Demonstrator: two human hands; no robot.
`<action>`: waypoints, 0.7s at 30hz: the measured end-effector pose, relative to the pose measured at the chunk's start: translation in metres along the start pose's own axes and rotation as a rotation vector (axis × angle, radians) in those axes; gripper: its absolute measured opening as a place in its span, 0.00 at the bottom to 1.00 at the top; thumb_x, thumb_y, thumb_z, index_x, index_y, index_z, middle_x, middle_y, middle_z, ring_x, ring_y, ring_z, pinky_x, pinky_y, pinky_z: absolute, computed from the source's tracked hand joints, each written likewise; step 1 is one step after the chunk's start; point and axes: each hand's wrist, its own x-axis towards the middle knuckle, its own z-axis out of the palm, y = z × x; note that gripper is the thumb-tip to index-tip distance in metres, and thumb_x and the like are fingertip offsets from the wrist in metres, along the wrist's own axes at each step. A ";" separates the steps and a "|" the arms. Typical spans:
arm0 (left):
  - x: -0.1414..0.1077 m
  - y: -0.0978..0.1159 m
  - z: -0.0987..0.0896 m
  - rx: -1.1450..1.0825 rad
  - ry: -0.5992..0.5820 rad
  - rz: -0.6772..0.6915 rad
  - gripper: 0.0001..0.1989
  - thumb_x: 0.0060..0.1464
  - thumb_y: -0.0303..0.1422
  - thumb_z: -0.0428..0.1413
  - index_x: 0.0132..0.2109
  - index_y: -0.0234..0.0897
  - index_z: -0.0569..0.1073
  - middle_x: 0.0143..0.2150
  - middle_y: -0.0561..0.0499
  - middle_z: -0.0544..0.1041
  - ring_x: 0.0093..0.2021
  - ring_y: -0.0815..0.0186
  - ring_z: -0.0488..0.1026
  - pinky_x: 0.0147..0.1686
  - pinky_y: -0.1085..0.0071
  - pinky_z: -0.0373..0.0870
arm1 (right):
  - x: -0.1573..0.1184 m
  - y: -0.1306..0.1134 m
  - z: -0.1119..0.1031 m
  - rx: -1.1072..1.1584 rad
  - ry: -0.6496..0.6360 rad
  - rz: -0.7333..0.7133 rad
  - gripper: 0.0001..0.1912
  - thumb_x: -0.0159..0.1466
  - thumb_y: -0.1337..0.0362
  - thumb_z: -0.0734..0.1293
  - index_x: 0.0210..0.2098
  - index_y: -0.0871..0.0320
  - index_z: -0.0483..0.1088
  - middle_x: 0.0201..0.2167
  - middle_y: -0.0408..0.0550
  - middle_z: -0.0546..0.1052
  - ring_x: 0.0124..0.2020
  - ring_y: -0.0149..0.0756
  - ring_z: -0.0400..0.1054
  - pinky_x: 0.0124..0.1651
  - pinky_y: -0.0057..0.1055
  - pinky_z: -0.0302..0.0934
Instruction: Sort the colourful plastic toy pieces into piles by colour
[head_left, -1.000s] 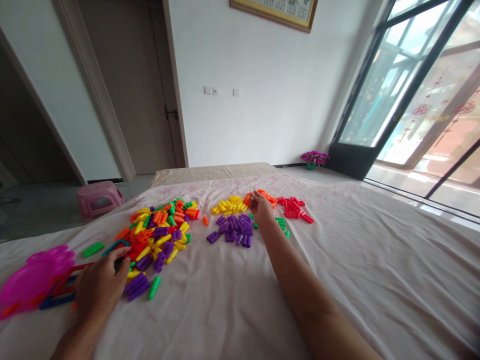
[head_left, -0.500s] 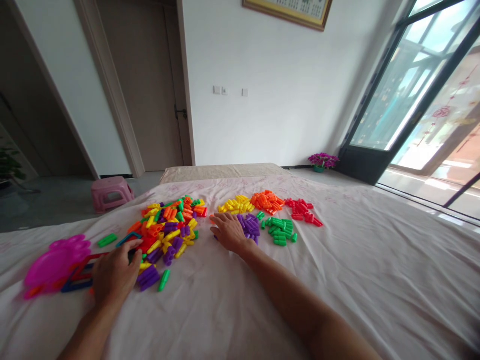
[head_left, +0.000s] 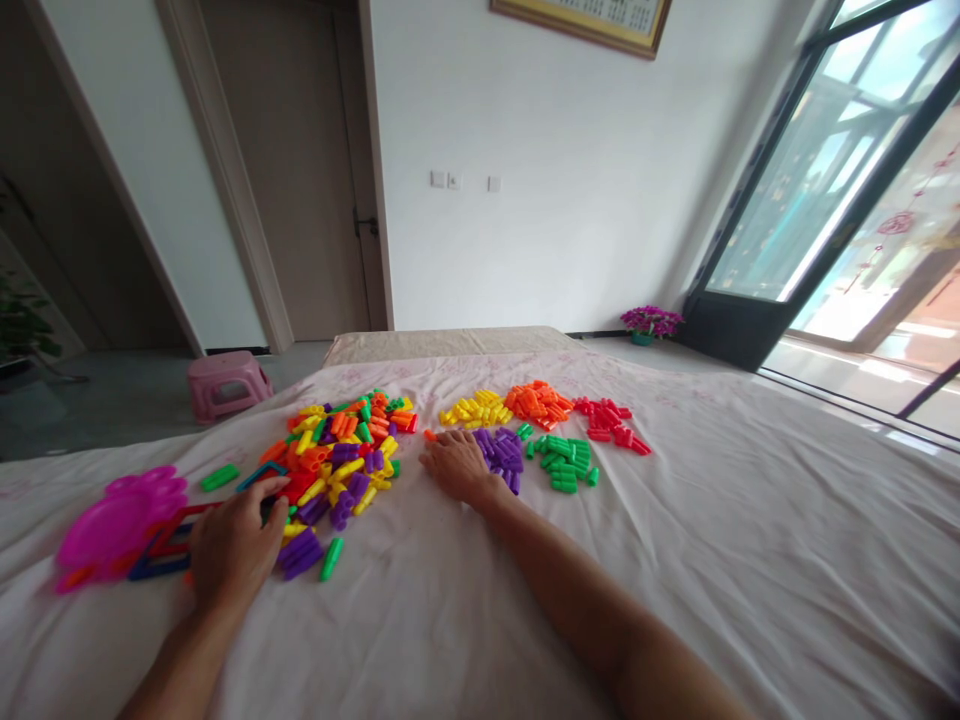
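Note:
My left hand (head_left: 238, 540) rests at the near left side of a mixed pile of plastic building pieces (head_left: 345, 453), its index finger and thumb apart beside red pieces. Nothing shows held in it, though its other fingers are partly hidden. Under and beside that hand lie red and blue flat frames (head_left: 161, 550). Palm down, my right hand (head_left: 455, 465) lies at the left edge of a heap of purple pieces (head_left: 504, 455), fingers stretched out. An orange piece (head_left: 429, 435) sits just beyond its fingertips. Whatever is beneath the palm is hidden.
Sorted heaps of yellow (head_left: 476, 408), orange (head_left: 538, 403), red (head_left: 611, 425) and green pieces (head_left: 566, 460) surround the purple one. A pink tray (head_left: 120, 520) lies far left on the wrinkled cloth (head_left: 420, 620). Beyond stands a pink stool (head_left: 229, 385).
My right hand has settled slightly lower, covering a purple bit that showed at its left. My left hand stays in place. The whole view has shifted a little.

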 end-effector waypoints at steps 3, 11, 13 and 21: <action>0.000 -0.001 0.001 0.004 -0.021 0.001 0.20 0.63 0.40 0.45 0.53 0.39 0.75 0.44 0.44 0.82 0.45 0.54 0.76 0.45 0.60 0.63 | 0.001 0.003 -0.010 0.097 0.030 0.050 0.19 0.74 0.56 0.56 0.46 0.56 0.75 0.45 0.54 0.78 0.49 0.41 0.68 0.54 0.35 0.56; 0.001 -0.001 -0.001 0.006 -0.042 -0.017 0.19 0.63 0.39 0.46 0.53 0.39 0.75 0.44 0.44 0.82 0.45 0.54 0.75 0.46 0.59 0.63 | 0.010 0.051 -0.031 0.311 0.290 0.317 0.19 0.73 0.62 0.55 0.56 0.56 0.71 0.53 0.55 0.76 0.55 0.41 0.68 0.59 0.34 0.56; 0.002 -0.001 -0.001 0.004 -0.044 -0.015 0.20 0.63 0.39 0.46 0.54 0.38 0.75 0.45 0.43 0.82 0.44 0.54 0.75 0.46 0.59 0.63 | 0.010 0.068 -0.029 0.348 0.334 0.430 0.20 0.72 0.61 0.56 0.59 0.57 0.69 0.56 0.56 0.74 0.57 0.43 0.67 0.61 0.37 0.56; 0.001 -0.002 0.001 -0.011 -0.024 -0.001 0.20 0.63 0.39 0.46 0.53 0.38 0.75 0.46 0.44 0.82 0.45 0.54 0.75 0.47 0.60 0.63 | 0.004 0.109 -0.016 0.494 0.418 0.720 0.28 0.68 0.64 0.59 0.66 0.63 0.60 0.63 0.62 0.67 0.64 0.47 0.61 0.66 0.45 0.53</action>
